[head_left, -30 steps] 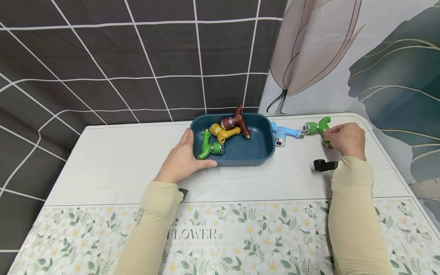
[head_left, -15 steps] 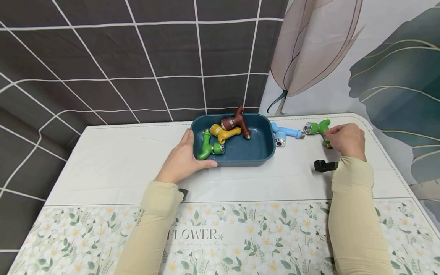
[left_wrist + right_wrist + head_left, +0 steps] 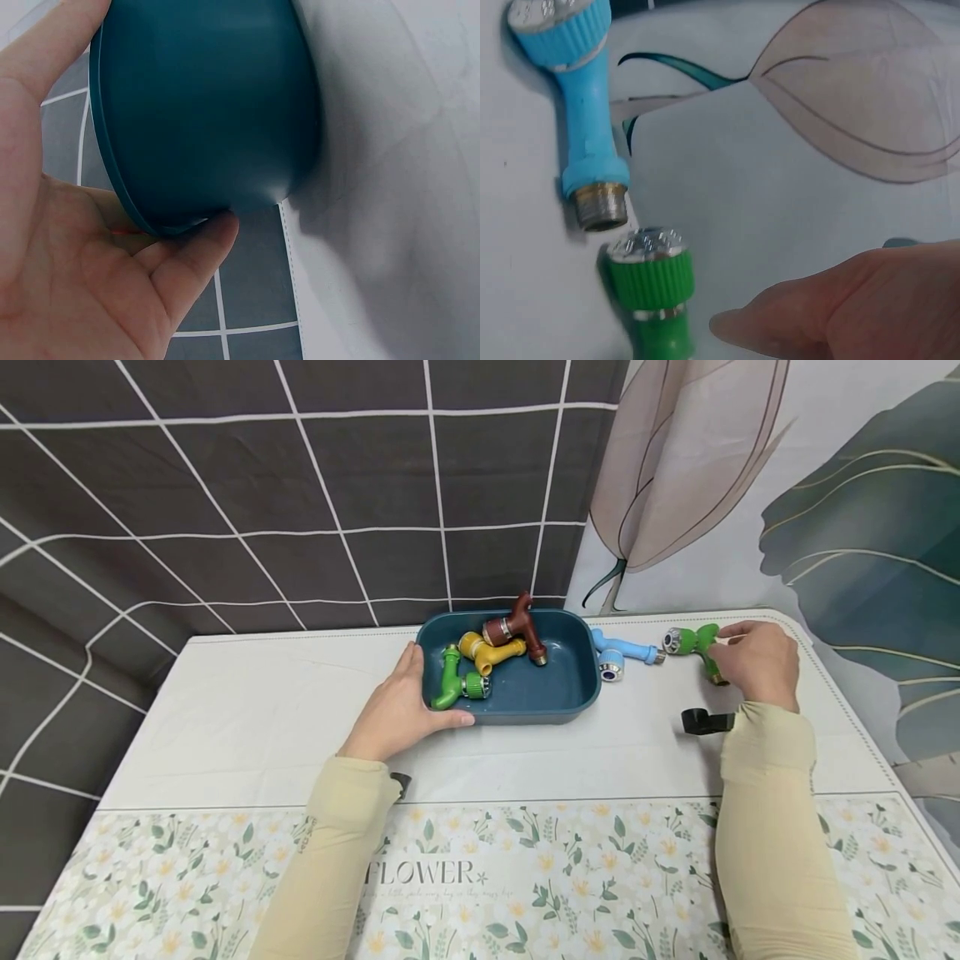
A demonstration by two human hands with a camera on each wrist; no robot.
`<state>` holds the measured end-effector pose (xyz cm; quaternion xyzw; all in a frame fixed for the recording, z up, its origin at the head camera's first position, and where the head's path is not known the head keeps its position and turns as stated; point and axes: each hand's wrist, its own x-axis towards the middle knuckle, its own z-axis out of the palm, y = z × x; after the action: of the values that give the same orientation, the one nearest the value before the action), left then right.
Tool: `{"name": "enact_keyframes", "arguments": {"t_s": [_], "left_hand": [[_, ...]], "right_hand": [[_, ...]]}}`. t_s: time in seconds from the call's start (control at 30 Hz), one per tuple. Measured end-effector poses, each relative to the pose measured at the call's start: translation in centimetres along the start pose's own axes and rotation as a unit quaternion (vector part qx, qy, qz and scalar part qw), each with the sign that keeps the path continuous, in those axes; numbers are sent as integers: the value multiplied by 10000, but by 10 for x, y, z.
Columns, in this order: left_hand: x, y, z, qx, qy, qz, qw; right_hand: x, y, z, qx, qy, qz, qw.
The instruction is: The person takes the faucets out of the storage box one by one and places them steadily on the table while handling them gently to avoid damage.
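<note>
My left hand (image 3: 392,706) holds the left end of a dark teal plastic tub (image 3: 558,717), thumb along its front wall and fingers at the far corner. The left wrist view shows a fingertip against the tub's outer wall (image 3: 202,112). Inside lie a green faucet (image 3: 448,681), a yellow faucet (image 3: 491,652) and a brown faucet (image 3: 517,628) propped near the back rim. At the right, my right hand (image 3: 761,664) is beside another green faucet (image 3: 703,647), thumb and index finger spread apart. In the right wrist view a finger stands off from its green neck (image 3: 664,337).
A light blue faucet (image 3: 626,649) lies between the tub and the right-hand green faucet. The white tabletop (image 3: 247,710) meets a dark grid-patterned wall cloth (image 3: 360,485) behind. A floral mat (image 3: 585,868) covers the front part.
My right hand's index finger and thumb have parted from their pinch at the green faucet, which stays in place. My left hand and the tub have hardly moved.
</note>
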<state>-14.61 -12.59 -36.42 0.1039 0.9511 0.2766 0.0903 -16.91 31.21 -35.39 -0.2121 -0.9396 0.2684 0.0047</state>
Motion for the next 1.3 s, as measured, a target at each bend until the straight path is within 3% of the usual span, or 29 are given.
{"name": "enact_keyframes", "arguments": {"t_s": [0.67, 0.97, 1.3], "left_hand": [[1, -3, 1, 14, 39, 11, 10000], [1, -2, 2, 16, 11, -32, 10000], [1, -2, 2, 8, 22, -10, 10000]], "right_hand": [[-18, -42, 7, 254, 213, -512, 9981], [-27, -65, 19, 344, 312, -702, 9964], [-39, -85, 33, 182, 505, -1188, 9915]]}}
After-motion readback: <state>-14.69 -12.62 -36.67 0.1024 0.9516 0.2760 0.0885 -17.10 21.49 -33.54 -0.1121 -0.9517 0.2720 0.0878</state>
